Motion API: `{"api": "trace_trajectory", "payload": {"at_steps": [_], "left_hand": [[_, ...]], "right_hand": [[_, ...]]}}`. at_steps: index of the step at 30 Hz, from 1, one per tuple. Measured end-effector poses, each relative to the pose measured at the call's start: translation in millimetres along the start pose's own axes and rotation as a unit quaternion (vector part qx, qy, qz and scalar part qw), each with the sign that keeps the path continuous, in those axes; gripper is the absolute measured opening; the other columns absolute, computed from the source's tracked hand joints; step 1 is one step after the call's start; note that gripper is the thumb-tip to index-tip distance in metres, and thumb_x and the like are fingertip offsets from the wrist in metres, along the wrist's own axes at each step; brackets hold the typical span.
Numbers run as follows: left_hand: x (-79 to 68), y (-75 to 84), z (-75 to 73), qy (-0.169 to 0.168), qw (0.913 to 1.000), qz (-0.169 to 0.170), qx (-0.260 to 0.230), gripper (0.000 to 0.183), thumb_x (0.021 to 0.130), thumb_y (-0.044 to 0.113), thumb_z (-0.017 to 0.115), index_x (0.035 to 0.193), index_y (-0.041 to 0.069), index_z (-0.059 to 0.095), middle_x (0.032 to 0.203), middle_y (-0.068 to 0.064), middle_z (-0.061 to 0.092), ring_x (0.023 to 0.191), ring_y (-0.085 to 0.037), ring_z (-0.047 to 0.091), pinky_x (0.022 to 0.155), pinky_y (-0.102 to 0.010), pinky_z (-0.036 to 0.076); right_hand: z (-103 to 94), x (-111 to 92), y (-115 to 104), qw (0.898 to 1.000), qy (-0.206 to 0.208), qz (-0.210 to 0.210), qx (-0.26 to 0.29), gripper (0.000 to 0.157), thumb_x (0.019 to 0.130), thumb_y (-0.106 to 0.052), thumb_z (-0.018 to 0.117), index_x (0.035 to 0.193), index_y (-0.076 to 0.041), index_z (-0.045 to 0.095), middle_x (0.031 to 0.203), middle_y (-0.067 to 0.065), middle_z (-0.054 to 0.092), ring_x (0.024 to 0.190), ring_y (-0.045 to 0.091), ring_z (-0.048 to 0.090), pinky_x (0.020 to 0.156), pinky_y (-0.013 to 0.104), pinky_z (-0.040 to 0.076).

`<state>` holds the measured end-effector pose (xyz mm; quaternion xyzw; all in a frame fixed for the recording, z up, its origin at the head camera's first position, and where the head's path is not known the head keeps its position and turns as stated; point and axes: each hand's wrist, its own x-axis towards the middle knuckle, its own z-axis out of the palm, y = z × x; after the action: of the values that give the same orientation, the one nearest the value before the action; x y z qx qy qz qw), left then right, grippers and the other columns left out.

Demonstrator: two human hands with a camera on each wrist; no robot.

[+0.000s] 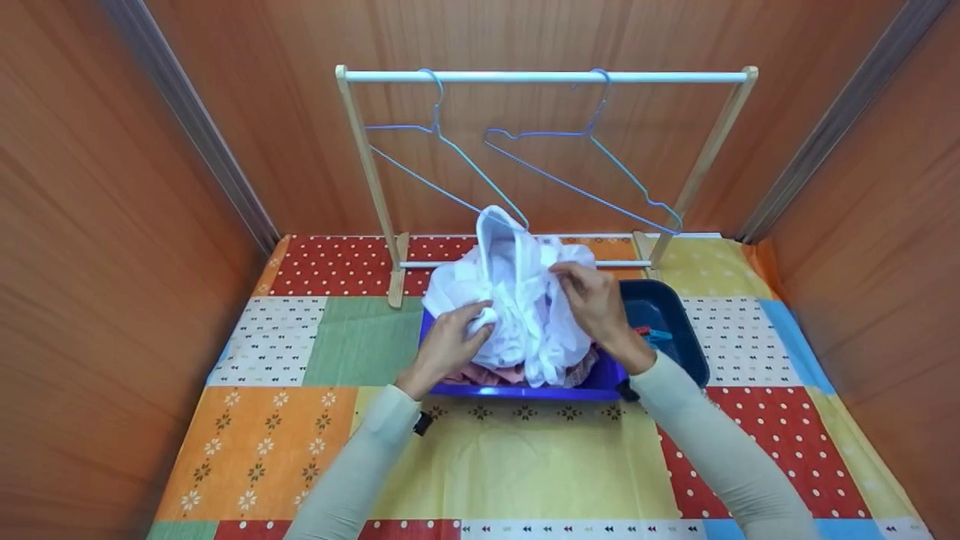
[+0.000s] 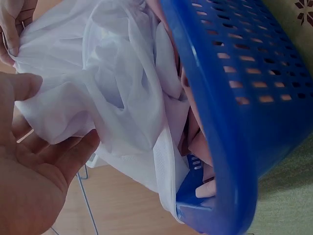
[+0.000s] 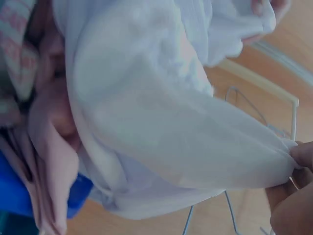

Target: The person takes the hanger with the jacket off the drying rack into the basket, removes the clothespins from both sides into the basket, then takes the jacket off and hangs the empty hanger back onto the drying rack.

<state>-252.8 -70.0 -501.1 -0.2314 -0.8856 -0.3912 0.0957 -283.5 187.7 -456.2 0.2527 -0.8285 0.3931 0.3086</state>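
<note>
A sheer white hooded garment [image 1: 517,300] is bunched over the blue-purple laundry basket [image 1: 525,392], its hood-like part standing up at the back. My left hand [image 1: 450,341] pinches a fold on the garment's left side between thumb and fingers. With thumb and fingertips, my right hand [image 1: 596,304] grips the cloth on the right side; the right wrist view shows the fabric [image 3: 195,142] pulled taut toward those fingertips. Pink clothes [image 1: 487,373] lie beneath it in the basket, partly hidden. In the left wrist view the basket's slotted wall [image 2: 274,93] shows beside the white cloth.
Behind the basket stands a clothes rack with a white bar [image 1: 517,77]. Two thin hangers, one at left [image 1: 474,166] and one at right [image 1: 622,170], hang from it. Right of the basket sits a dark tray [image 1: 690,352] with clothespins [image 1: 658,334]. Wooden panels [image 1: 97,262] enclose the patchwork-covered table.
</note>
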Motion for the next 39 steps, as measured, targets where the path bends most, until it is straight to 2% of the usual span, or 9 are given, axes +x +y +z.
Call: {"api": "trace_trajectory", "payload": {"at_steps": [5, 9, 14, 20, 25, 29, 33, 36, 39], "left_hand": [[-6.0, 4.5, 5.6, -0.055, 0.9975, 0.01, 0.043, 0.046, 0.097, 0.031, 0.061, 0.138, 0.011, 0.057, 0.137, -0.013, 0.061, 0.126, -0.029, 0.058, 0.107, -0.043, 0.046], [-12.0, 8.6, 11.3, -0.099, 0.9901, 0.004, 0.1, 0.051, 0.098, 0.041, 0.057, 0.143, 0.018, 0.051, 0.145, -0.01, 0.054, 0.131, -0.028, 0.055, 0.107, -0.045, 0.045], [-21.9, 12.2, 20.0, -0.136, 0.9769, 0.001, 0.165, 0.057, 0.098, 0.05, 0.052, 0.148, 0.024, 0.045, 0.155, -0.006, 0.042, 0.139, -0.029, 0.046, 0.108, -0.059, 0.04], [-30.8, 10.2, 31.6, -0.179, 0.964, 0.009, 0.196, 0.06, 0.102, 0.051, 0.041, 0.153, 0.02, 0.036, 0.162, -0.005, 0.027, 0.15, -0.025, 0.027, 0.121, -0.051, 0.024], [-35.5, 5.9, 39.7, -0.214, 0.953, 0.008, 0.215, 0.058, 0.104, 0.048, 0.032, 0.155, 0.019, 0.03, 0.164, -0.004, 0.021, 0.152, -0.026, 0.02, 0.121, -0.054, 0.021], [-37.5, 4.2, 43.6, -0.217, 0.9508, 0.004, 0.221, 0.058, 0.105, 0.047, 0.029, 0.156, 0.019, 0.028, 0.165, -0.003, 0.018, 0.153, -0.026, 0.017, 0.122, -0.054, 0.019], [-36.5, 2.4, 44.9, -0.195, 0.9548, 0.0, 0.224, 0.057, 0.105, 0.047, 0.029, 0.155, 0.019, 0.029, 0.165, -0.003, 0.018, 0.153, -0.026, 0.017, 0.121, -0.054, 0.021], [-34.3, -0.2, 46.0, -0.179, 0.958, 0.003, 0.224, 0.057, 0.105, 0.047, 0.03, 0.155, 0.018, 0.031, 0.165, -0.004, 0.019, 0.153, -0.026, 0.018, 0.121, -0.054, 0.022], [-32.9, -3.9, 48.0, -0.181, 0.9593, 0.003, 0.217, 0.057, 0.105, 0.047, 0.03, 0.155, 0.018, 0.031, 0.165, -0.004, 0.019, 0.153, -0.027, 0.019, 0.121, -0.053, 0.023]], "right_hand": [[16.2, -31.4, -6.5, 0.999, -0.05, -0.008, 0.004, 0.015, 0.091, 0.0, 0.064, 0.099, -0.006, 0.076, 0.094, 0.01, 0.077, 0.082, 0.02, 0.074, 0.072, 0.036, 0.059], [26.2, -58.3, -9.9, 0.995, -0.102, 0.001, -0.012, 0.015, 0.092, -0.003, 0.064, 0.103, -0.006, 0.074, 0.098, 0.01, 0.076, 0.088, 0.022, 0.073, 0.076, 0.037, 0.059], [35.5, -87.9, -10.8, 0.985, -0.156, 0.004, -0.075, 0.023, 0.093, -0.015, 0.066, 0.116, -0.009, 0.07, 0.112, 0.008, 0.073, 0.1, 0.023, 0.071, 0.083, 0.038, 0.058], [44.0, -108.7, -9.4, 0.97, -0.192, 0.005, -0.149, 0.035, 0.095, -0.027, 0.064, 0.123, -0.008, 0.067, 0.125, 0.011, 0.068, 0.115, 0.028, 0.065, 0.099, 0.048, 0.05], [50.8, -121.0, -5.6, 0.953, -0.214, 0.003, -0.212, 0.038, 0.099, -0.034, 0.054, 0.126, -0.011, 0.066, 0.132, 0.01, 0.065, 0.125, 0.028, 0.059, 0.106, 0.054, 0.043], [56.2, -128.4, 6.3, 0.953, -0.194, -0.024, -0.233, 0.037, 0.099, -0.032, 0.053, 0.126, -0.01, 0.067, 0.13, 0.01, 0.066, 0.125, 0.027, 0.059, 0.107, 0.052, 0.043], [59.7, -126.5, 18.0, 0.957, -0.166, -0.051, -0.233, 0.035, 0.098, -0.03, 0.055, 0.123, -0.01, 0.069, 0.127, 0.01, 0.068, 0.123, 0.027, 0.061, 0.105, 0.05, 0.045], [60.1, -122.4, 22.9, 0.959, -0.154, -0.054, -0.23, 0.035, 0.097, -0.029, 0.055, 0.122, -0.01, 0.069, 0.127, 0.01, 0.068, 0.122, 0.027, 0.062, 0.105, 0.049, 0.046], [59.1, -120.1, 24.2, 0.96, -0.166, -0.04, -0.222, 0.035, 0.098, -0.03, 0.055, 0.121, -0.009, 0.07, 0.127, 0.01, 0.068, 0.122, 0.027, 0.061, 0.105, 0.049, 0.046]]}}
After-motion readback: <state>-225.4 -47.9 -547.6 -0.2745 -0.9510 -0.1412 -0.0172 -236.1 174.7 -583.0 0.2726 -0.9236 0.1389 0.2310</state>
